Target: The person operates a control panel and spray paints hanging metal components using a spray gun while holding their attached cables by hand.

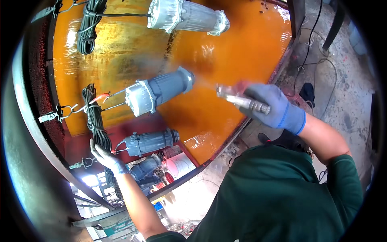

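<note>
My right hand (273, 105), in a grey-blue work glove, is closed around a metal spray gun (238, 99). A pale mist runs from the gun's nozzle to the dark end of a hanging motor-like pump (167, 88), which is partly silver and partly grey. A coil of dark cable (94, 117) hangs beside this pump, below a hook. My gloved left hand (105, 159) rests with outstretched fingers against the coil's lower end; its palm side is partly hidden. Close by that hand hangs a grey pump (150, 142).
A silver-coated pump (187, 17) hangs at the far side, with its own cable coil (91, 28). Behind the row stands a wet orange panel (229, 52). A curved metal rail (30, 101) runs along the left. A white-pink bucket (179, 164) stands low; hoses (332, 76) cross the concrete floor.
</note>
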A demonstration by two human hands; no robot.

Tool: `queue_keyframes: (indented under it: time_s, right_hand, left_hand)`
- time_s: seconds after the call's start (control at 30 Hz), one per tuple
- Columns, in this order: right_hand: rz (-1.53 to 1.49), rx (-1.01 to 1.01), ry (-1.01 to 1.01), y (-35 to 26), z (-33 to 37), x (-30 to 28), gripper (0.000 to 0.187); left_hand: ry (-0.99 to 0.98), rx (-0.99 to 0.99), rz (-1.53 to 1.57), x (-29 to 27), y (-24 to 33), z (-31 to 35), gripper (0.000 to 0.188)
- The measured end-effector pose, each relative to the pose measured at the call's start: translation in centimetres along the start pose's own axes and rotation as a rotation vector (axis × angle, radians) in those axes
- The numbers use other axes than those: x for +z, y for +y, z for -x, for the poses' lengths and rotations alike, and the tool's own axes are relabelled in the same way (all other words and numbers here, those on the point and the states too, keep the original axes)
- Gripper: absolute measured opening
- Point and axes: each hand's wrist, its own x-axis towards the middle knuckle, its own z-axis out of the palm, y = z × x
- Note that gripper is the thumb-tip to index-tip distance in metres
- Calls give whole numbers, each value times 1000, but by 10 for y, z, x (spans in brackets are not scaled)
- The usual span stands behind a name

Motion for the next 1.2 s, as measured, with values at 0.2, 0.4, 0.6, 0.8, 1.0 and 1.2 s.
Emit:
queue_keyframes:
  time_s: [0.2, 0.4, 0.6, 0.8, 1.0, 1.2]
  right_hand:
    - [177, 189, -464, 12, 15, -2, 25]
    - [-12, 311, -45, 13, 11, -13, 24]
    - [-31, 196, -424, -16, 3, -14, 23]
    - [-123, 60, -83, -91, -60, -25, 25]
    - [150, -142, -675, -164, -82, -12, 25]
    - [161, -304, -197, -166, -101, 10, 30]
  left_hand:
    - [-3, -67, 99, 2, -39, -20, 44]
    - [-7, -158, 73, 9, -46, -31, 44]
    - [-24, -137, 138, 9, -49, -24, 44]
    - [-39, 22, 224, 5, -63, -12, 45]
    - [11, 212, 33, -5, -51, -4, 43]
    - [-12, 248, 125, 0, -54, -4, 45]
